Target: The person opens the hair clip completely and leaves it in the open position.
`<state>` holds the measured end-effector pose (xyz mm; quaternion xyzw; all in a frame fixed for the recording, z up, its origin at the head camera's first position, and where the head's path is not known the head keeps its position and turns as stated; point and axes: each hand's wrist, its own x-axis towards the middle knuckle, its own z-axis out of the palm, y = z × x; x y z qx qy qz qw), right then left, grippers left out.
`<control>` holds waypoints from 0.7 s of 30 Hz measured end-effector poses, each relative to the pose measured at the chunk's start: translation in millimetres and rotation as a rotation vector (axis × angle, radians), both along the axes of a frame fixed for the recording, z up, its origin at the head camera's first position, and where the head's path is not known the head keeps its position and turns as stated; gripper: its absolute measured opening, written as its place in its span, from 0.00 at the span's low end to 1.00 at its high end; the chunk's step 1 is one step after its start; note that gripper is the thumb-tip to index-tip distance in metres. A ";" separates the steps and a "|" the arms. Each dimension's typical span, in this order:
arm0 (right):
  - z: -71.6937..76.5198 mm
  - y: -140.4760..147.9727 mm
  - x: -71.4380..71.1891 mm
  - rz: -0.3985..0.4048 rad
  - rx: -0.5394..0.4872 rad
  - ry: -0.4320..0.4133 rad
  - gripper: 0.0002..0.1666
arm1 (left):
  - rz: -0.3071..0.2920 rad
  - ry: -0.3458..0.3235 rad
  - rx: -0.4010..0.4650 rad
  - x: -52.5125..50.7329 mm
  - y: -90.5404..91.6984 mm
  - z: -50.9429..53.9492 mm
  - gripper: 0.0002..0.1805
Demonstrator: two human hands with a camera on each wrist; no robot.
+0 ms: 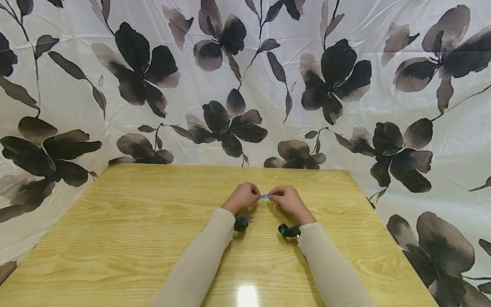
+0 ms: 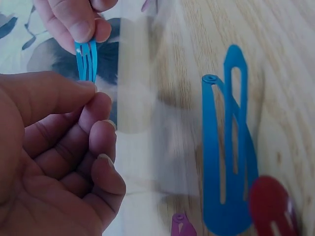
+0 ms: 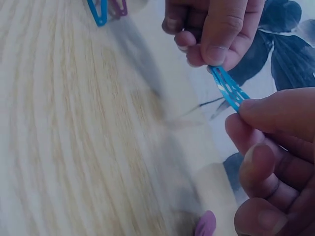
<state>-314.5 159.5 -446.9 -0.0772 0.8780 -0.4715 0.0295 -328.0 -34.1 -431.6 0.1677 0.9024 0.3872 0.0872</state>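
Note:
A small blue snap hair clip (image 1: pixel 265 196) is stretched between the two hands, above the table. My left hand (image 1: pixel 244 197) pinches one end with thumb and forefinger. The other end is pinched by my right hand (image 1: pixel 288 200). Close up in the left wrist view, slots run along the held clip (image 2: pixel 86 61); its middle shows between the fingertips, which cover both ends. Near that camera appear a larger-looking blue snap clip (image 2: pixel 211 147) with its parts spread, a red clip (image 2: pixel 268 199) and a purple clip (image 2: pixel 183 226). What supports these cannot be told.
The light wooden table (image 1: pixel 134 221) stretches around both forearms, with floral cloth (image 1: pixel 284 98) behind and beside it. Each wrist wears a black camera (image 1: pixel 289 230). In the right wrist view, part of a purple thing (image 3: pixel 205 224) shows at the bottom edge.

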 end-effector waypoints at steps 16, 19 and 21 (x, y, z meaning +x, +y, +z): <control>-8.3 -8.2 7.2 -0.018 -0.097 0.024 0.08 | -0.008 -0.068 0.097 6.0 -15.1 -7.3 0.08; -10.8 -9.7 8.9 -0.017 -0.118 0.016 0.07 | -0.013 -0.082 0.130 7.9 -19.2 -9.6 0.09; -12.5 -10.9 10.0 -0.017 -0.135 0.007 0.07 | -0.012 -0.097 0.150 9.9 -22.0 -10.2 0.09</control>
